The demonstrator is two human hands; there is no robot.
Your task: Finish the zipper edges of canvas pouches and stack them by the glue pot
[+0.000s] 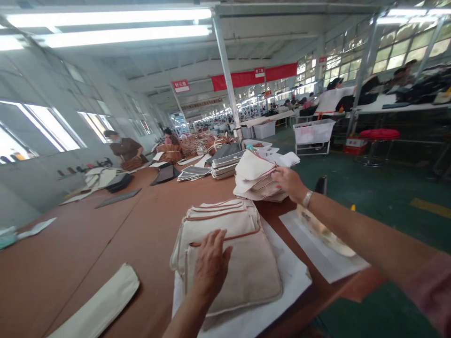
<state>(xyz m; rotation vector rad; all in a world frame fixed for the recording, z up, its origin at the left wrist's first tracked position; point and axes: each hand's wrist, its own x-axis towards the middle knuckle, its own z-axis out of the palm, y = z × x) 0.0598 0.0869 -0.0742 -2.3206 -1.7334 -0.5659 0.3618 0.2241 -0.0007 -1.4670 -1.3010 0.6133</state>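
Note:
In front of me a stack of cream fabric panels (243,267) with brown-trimmed edges lies on white paper (292,267). My left hand (212,263) rests flat on the top panel, fingers stretched out over its brown edge. Further off to the right is a second pile of cream panels (255,166), its pieces lying unevenly. My right hand (291,183), with a watch at the wrist, pinches the near right edge of a panel on that pile. The fingertips partly hide the gripped edge.
A folded cream strip (102,300) lies at the left on the brown table (141,234). Grey-and-white stacked pieces (225,164) stand behind the second pile. A round cream item (324,230) sits at the right edge. A co-worker (127,150) stands across the table; a red stool (379,135) is beyond the aisle.

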